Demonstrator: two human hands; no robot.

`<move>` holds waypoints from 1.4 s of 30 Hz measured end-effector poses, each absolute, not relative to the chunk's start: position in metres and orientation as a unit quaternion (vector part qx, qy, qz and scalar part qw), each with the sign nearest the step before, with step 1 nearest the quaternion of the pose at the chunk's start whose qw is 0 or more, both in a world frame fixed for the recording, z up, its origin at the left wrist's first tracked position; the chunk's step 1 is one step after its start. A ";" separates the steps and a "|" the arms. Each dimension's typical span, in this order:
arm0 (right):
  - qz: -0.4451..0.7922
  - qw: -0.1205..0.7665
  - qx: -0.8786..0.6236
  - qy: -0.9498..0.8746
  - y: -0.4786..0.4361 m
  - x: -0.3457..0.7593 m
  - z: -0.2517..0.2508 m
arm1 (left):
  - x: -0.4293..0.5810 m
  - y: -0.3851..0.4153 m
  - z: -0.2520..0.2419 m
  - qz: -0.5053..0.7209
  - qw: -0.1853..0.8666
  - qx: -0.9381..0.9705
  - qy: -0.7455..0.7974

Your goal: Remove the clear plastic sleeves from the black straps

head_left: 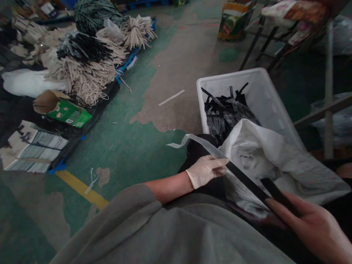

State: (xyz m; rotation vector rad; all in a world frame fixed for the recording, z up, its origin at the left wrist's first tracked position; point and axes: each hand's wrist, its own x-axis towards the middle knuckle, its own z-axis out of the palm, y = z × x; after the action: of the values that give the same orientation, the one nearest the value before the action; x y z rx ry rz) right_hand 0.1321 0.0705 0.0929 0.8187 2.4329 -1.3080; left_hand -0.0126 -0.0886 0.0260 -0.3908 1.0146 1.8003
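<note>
My left hand (208,170), in a pale glove, is closed on a long strip where its black part meets a whitish translucent film tail (209,144). The tail sticks out past my fingers to the upper left. From there the black strip (246,182) runs slanting down to my bare right hand (313,221), whose fingers are wrapped round it. A second black end (276,192) pokes out of the right hand; whether it belongs to the same strip I cannot tell. Below the strip a crumpled white woven sack (286,164) lies over my lap and the bin's near end.
A white plastic bin (265,87) holding many black strips (229,113) stands ahead. Metal framing (328,91) rises at right. Pallets at left carry bundled beige cords (88,79) and a green carton (72,114). An open carton (233,17) stands farther off.
</note>
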 end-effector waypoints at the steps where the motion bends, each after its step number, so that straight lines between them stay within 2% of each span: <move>1: -0.449 0.133 0.281 0.838 0.071 0.132 0.091 | -0.010 -0.088 0.024 0.735 0.510 -0.154 0.420; 5: -0.473 0.149 0.276 0.824 0.069 0.120 0.084 | 0.005 -0.081 0.019 0.697 0.575 -0.105 0.416; 10: -0.460 0.164 0.293 0.822 0.081 0.133 0.084 | -0.014 -0.085 0.021 0.721 0.517 -0.137 0.441; 16: -0.453 0.147 0.292 0.829 0.073 0.127 0.084 | 0.005 -0.076 0.021 0.680 0.597 -0.095 0.414; 22: -0.467 0.137 0.309 0.817 0.084 0.144 0.087 | -0.014 -0.083 0.024 0.694 0.554 -0.115 0.445; 25: -0.481 0.122 0.308 0.812 0.080 0.145 0.088 | -0.014 -0.081 0.028 0.684 0.576 -0.110 0.434; 28: -0.544 0.069 0.327 0.770 0.074 0.138 0.085 | -0.006 -0.077 0.035 0.673 0.614 -0.108 0.397; 32: -0.588 -0.099 0.351 0.721 0.083 0.144 0.078 | -0.015 -0.083 0.046 0.660 0.659 -0.127 0.337; 35: -0.524 -0.154 0.279 0.790 0.087 0.149 0.081 | -0.023 -0.088 0.050 0.649 0.676 -0.134 0.322; 39: -0.457 -0.120 0.069 0.879 0.078 0.137 0.095 | -0.011 -0.086 0.054 0.634 0.687 -0.122 0.334; 42: -0.438 -0.102 0.026 0.893 0.071 0.123 0.101 | 0.001 -0.082 0.060 0.636 0.703 -0.091 0.306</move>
State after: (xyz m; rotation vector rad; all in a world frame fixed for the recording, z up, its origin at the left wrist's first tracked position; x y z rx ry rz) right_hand 0.1226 0.0710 0.1010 0.0879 3.0030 -1.4752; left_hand 0.0013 -0.0817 0.0602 -0.2016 0.6803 1.4140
